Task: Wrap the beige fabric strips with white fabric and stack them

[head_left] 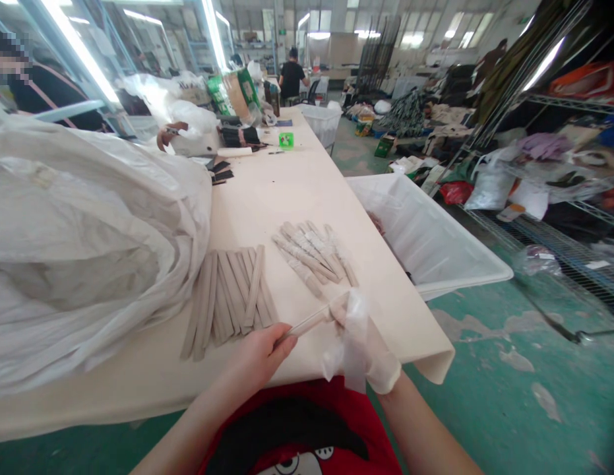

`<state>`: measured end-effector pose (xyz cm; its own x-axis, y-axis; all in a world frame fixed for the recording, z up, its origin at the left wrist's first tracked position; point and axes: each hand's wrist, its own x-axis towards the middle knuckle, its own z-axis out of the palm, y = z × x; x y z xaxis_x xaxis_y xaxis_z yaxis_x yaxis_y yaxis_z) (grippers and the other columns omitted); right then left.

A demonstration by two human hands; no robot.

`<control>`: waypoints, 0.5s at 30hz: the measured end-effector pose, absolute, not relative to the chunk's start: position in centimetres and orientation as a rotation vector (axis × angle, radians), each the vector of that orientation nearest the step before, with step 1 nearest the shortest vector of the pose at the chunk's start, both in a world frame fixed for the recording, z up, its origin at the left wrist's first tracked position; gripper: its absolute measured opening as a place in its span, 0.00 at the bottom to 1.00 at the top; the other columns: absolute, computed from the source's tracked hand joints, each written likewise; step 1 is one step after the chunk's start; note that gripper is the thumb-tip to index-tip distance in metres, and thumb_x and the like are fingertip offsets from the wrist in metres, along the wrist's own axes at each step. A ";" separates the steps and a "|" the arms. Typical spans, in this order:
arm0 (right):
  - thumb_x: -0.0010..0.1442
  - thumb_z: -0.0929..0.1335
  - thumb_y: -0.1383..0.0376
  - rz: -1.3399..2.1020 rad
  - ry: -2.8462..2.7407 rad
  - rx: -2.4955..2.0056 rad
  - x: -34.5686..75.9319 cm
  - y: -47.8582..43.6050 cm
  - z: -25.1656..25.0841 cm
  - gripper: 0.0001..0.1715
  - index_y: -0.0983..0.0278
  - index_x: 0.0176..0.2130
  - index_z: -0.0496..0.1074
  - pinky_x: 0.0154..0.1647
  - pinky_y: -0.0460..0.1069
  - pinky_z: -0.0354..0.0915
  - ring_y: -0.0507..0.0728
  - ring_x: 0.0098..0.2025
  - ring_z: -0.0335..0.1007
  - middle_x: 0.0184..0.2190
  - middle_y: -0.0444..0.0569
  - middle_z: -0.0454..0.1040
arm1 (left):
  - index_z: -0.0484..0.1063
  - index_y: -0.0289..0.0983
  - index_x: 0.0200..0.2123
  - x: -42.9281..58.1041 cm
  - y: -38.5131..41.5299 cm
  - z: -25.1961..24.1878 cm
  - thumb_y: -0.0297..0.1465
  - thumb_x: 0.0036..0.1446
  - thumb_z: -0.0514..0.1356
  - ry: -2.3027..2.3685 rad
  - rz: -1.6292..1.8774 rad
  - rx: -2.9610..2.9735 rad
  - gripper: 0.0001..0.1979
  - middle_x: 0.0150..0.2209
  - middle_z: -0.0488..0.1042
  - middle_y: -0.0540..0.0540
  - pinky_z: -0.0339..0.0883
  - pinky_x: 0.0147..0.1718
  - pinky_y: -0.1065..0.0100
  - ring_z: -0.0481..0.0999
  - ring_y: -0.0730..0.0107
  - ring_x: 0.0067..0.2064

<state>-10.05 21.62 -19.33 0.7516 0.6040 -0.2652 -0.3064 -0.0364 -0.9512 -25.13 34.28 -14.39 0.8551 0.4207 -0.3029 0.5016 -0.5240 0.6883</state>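
My left hand (pixel 268 348) is closed, pinching the near end of a flat beige strip (pixel 310 322) between thumb and fingers. At the strip's far end, my right hand (pixel 339 313) is closed around it, partly hidden by clear plastic film (pixel 357 320). A pale, ring-like roll (pixel 388 375) sits around my right wrist. Beyond my hands, several beige strips wrapped in clear film (pixel 311 249) lie fanned out on the table. Left of them is a row of bare beige strips (pixel 227 290), lying side by side and partly overlapping.
A large white plastic sheet or bag (pixel 99 264) covers the left of the table (pixel 307 191). A white bin (pixel 435 244) stands along the right edge. Farther back are a green tray (pixel 285 140) and dark pieces (pixel 221 173). Wire shelving (pixel 574 237) stands at right; other people are farther off.
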 end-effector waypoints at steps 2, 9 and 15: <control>0.44 0.73 0.54 0.877 -0.148 -1.314 -11.2 22.0 -19.7 0.16 0.62 0.22 0.69 0.23 0.48 0.56 0.51 0.20 0.56 0.16 0.39 0.64 | 0.69 0.37 0.31 -24.8 34.0 -14.6 0.40 0.58 0.49 0.666 -0.125 2.174 0.15 0.24 0.66 0.51 0.52 0.25 0.72 0.65 0.70 0.28; 0.46 0.73 0.56 0.985 -0.042 -1.044 -12.7 22.5 -19.7 0.17 0.63 0.33 0.71 0.28 0.49 0.65 0.56 0.28 0.70 0.28 0.46 0.75 | 0.59 0.36 0.55 -24.9 33.3 -15.4 0.38 0.59 0.46 0.621 -0.109 1.962 0.23 0.22 0.63 0.55 0.54 0.26 0.72 0.62 0.73 0.25; 0.49 0.72 0.55 1.025 -0.191 -1.064 -12.1 22.4 -19.0 0.14 0.62 0.32 0.73 0.30 0.48 0.67 0.54 0.29 0.70 0.27 0.46 0.75 | 0.59 0.35 0.53 -25.0 33.1 -15.8 0.41 0.61 0.44 0.614 0.021 1.928 0.22 0.21 0.59 0.56 0.53 0.24 0.72 0.59 0.74 0.23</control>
